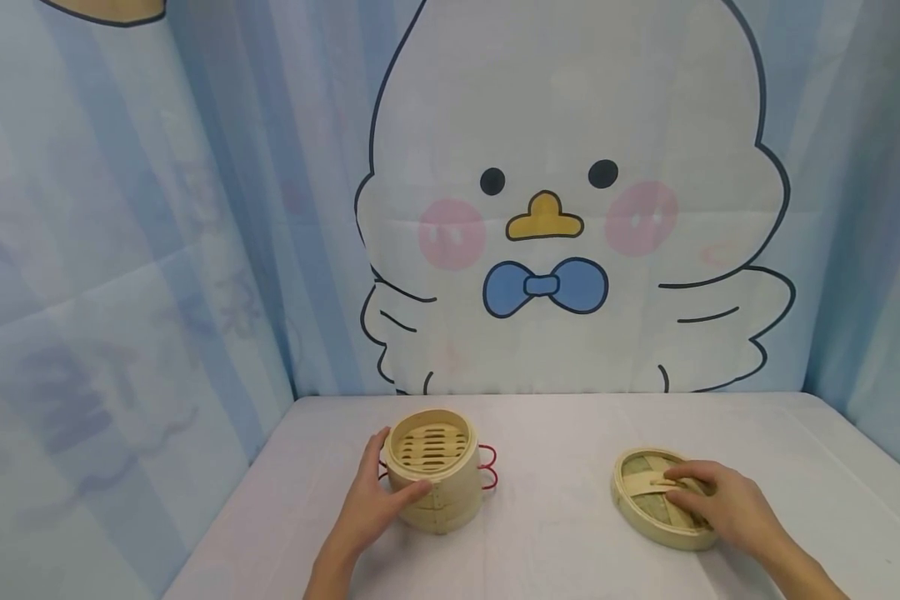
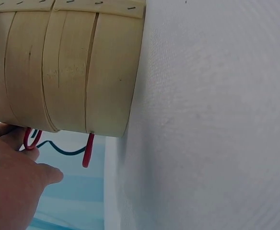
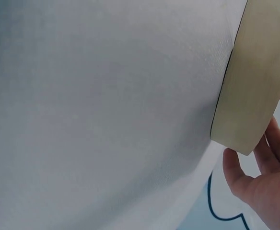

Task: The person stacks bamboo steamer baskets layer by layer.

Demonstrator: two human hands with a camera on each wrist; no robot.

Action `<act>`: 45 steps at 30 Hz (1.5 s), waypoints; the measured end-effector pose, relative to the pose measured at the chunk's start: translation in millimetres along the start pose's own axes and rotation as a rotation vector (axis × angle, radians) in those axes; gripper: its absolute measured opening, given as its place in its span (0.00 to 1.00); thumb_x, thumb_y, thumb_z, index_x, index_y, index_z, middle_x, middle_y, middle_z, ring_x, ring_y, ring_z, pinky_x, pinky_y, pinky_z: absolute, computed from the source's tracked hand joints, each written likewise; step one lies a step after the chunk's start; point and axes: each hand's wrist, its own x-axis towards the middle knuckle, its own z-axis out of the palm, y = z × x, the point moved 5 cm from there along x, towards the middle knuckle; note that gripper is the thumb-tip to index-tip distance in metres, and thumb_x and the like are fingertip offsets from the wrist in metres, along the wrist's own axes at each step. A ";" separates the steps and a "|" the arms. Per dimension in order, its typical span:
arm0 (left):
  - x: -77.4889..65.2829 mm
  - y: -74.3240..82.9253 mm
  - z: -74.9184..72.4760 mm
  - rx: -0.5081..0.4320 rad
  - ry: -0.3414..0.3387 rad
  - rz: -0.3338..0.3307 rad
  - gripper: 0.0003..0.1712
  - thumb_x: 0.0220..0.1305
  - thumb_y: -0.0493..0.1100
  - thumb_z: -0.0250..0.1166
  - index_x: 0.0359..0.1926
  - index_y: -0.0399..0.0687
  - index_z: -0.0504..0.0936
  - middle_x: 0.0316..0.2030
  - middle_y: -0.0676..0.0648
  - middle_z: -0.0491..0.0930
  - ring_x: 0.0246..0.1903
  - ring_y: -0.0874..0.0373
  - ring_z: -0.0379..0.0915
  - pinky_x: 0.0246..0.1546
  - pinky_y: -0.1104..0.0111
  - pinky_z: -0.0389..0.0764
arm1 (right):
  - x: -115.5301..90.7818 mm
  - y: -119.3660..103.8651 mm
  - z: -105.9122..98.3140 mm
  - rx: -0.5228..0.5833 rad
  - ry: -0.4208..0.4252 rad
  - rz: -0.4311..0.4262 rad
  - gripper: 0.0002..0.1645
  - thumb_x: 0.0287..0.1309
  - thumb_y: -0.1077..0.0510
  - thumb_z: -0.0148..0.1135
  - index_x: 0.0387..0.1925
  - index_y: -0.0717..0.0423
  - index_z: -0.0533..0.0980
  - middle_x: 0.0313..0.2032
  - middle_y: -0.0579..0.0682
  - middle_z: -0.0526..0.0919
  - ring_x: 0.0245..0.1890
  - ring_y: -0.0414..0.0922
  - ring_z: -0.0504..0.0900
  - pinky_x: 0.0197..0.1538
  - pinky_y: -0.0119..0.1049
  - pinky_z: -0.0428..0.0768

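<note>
A small bamboo steamer of stacked tiers stands upright at the middle left of the table, its slatted top tier uncovered. Red loop handles stick out at its sides. My left hand grips it from the left, thumb across the front and fingers round the far side. To the right is the round woven steamer lid, where my right hand pinches the flat strap across its top between thumb and fingers. In the right wrist view the lid's side wall shows close over the white cloth.
White cloth covers the table, with a stretch of it between steamer and lid. Behind stands a curtain printed with a cartoon bird in a blue bow tie. More blue-and-white curtain hangs at the left side.
</note>
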 end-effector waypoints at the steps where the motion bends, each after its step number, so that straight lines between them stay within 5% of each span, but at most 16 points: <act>1: 0.0 -0.4 0.2 0.001 -0.001 0.000 0.67 0.49 0.58 0.81 0.78 0.41 0.51 0.77 0.32 0.48 0.74 0.32 0.45 0.68 0.34 0.53 | -0.1 -0.1 0.0 -0.001 0.004 -0.003 0.22 0.57 0.49 0.74 0.48 0.59 0.84 0.56 0.70 0.78 0.59 0.75 0.69 0.57 0.70 0.69; 21: 0.0 -1.5 -0.7 0.007 -0.001 -0.005 0.66 0.49 0.58 0.81 0.78 0.41 0.51 0.76 0.32 0.49 0.73 0.31 0.47 0.67 0.34 0.54 | 0.9 -0.8 1.2 -0.052 0.053 -0.046 0.18 0.55 0.51 0.76 0.43 0.57 0.86 0.51 0.67 0.82 0.56 0.73 0.74 0.55 0.68 0.73; 32: 2.4 -5.6 -0.6 0.028 -0.003 0.001 0.67 0.49 0.60 0.80 0.78 0.41 0.51 0.77 0.32 0.47 0.74 0.31 0.44 0.67 0.33 0.52 | 3.7 1.7 1.6 -0.057 0.030 0.001 0.19 0.58 0.51 0.74 0.46 0.60 0.85 0.53 0.69 0.80 0.57 0.74 0.72 0.56 0.70 0.70; 45: 2.0 -4.0 -1.0 0.029 -0.004 0.019 0.66 0.49 0.60 0.80 0.78 0.41 0.51 0.76 0.33 0.49 0.74 0.32 0.45 0.67 0.33 0.53 | 2.8 -7.4 -5.1 -0.042 0.102 -0.023 0.17 0.58 0.51 0.74 0.45 0.58 0.86 0.53 0.68 0.81 0.57 0.74 0.72 0.57 0.70 0.70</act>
